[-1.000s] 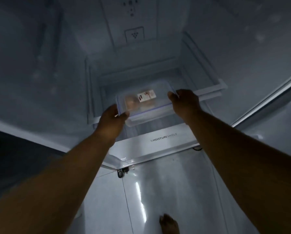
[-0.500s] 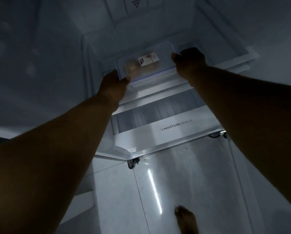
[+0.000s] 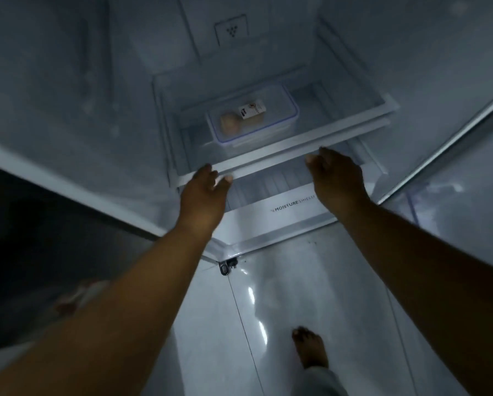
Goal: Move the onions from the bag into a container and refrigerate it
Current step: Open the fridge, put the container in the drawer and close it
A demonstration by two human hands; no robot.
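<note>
A clear lidded container [image 3: 279,110] with a blue seal rests on the glass shelf [image 3: 296,141] inside the open fridge. Through its lid I see pale onions [image 3: 230,123] and a white label. My left hand [image 3: 204,197] is in front of the shelf's front edge, fingers spread, holding nothing. My right hand [image 3: 336,178] hovers just below the shelf edge on the right, fingers loosely apart and also empty. Both hands are apart from the container.
Below the shelf sits a drawer with a white front marked MOISTURE SHIELD [image 3: 291,208]. The fridge door [image 3: 454,167] stands open at right. A dark cabinet side [image 3: 39,238] is at left. My bare foot [image 3: 311,350] stands on the glossy tiled floor.
Both hands held the container and pushed it onto the shelf. They have now let go and drawn back toward me; the container stays on the shelf.
</note>
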